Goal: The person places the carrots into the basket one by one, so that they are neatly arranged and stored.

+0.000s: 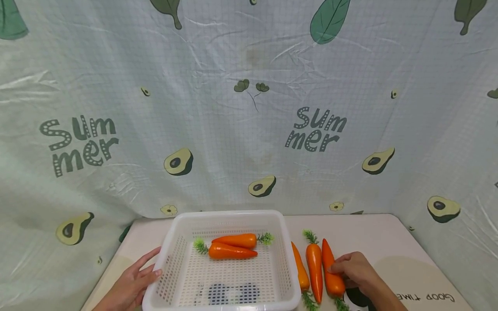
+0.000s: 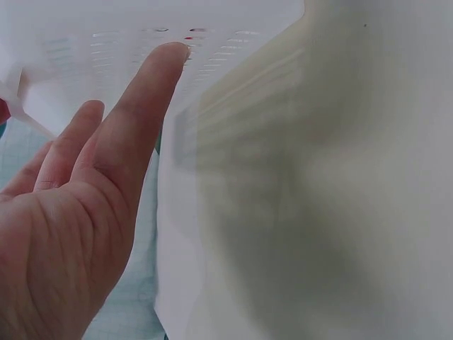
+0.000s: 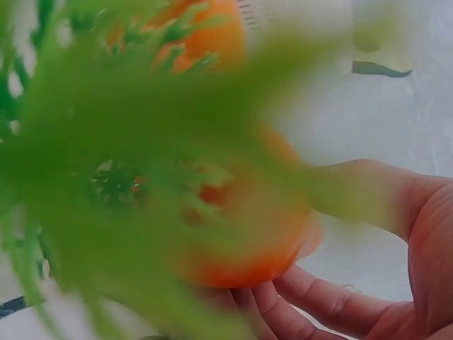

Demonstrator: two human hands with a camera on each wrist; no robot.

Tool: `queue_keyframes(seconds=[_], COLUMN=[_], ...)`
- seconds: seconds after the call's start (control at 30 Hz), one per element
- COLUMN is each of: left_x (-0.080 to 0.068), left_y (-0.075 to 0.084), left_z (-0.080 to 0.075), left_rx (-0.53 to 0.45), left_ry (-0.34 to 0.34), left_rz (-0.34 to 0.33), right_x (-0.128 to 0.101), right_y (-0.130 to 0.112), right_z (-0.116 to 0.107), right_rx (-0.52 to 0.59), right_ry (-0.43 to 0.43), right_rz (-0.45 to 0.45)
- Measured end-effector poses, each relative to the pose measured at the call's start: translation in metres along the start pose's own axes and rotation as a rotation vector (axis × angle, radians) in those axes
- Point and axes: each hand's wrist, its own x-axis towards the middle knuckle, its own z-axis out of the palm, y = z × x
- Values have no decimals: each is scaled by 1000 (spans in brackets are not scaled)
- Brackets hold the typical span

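The right hand (image 1: 358, 270) pinched a glossy orange toy-like carrot (image 1: 333, 278) between thumb and fingers near its thick end; the carrot's green, feathery top pointed toward the person and its tip away. The left hand (image 1: 134, 280), fingers mostly straight, touched the left side of a white plastic basket (image 1: 229, 214) with a rounded rim and perforated walls. Beside the right wrist, black lettering (image 1: 443, 297) printed upside down on the pale bench (image 1: 373, 233) read "GOOD TIME".

Just left of the pinched carrot lay a slender orange carrot (image 1: 314, 263) with its leaves at the far end. Beyond that, next to the basket's right wall, lay a lighter orange carrot (image 1: 301, 272), leaves nearest the person. Dark blue patches showed through the mesh floor, and farther back inside the basket two smooth carrots (image 1: 231, 251) lay side by side, pointing opposite ways.

Behind the bench hung a shiny, creased, pale grey-green sheet (image 1: 218, 129) with a faint grid, printed with avocado halves, leaves and "SUMMER" twice.
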Motion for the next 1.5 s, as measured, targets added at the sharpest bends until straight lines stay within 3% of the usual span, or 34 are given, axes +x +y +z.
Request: queue_keyframes(seconds=[0.53, 0.93, 1.23, 1.5], left_x=[0, 1, -2, -3], left_y=[0, 1, -1, -1], left_z=[-1, 2, -1, -1], left_rx=[7, 11, -2, 1], left_ry=[-9, 53, -43, -40], left_rz=[16, -3, 27, 19], right_x=[-12, -22, -27, -32], right_y=[-19, -33, -41, -50], right_z=[-5, -6, -4, -3], right_rx=[47, 54, 64, 51], right_ry=[2, -14, -48, -100], right_rz=[-75, -118, -173, -214])
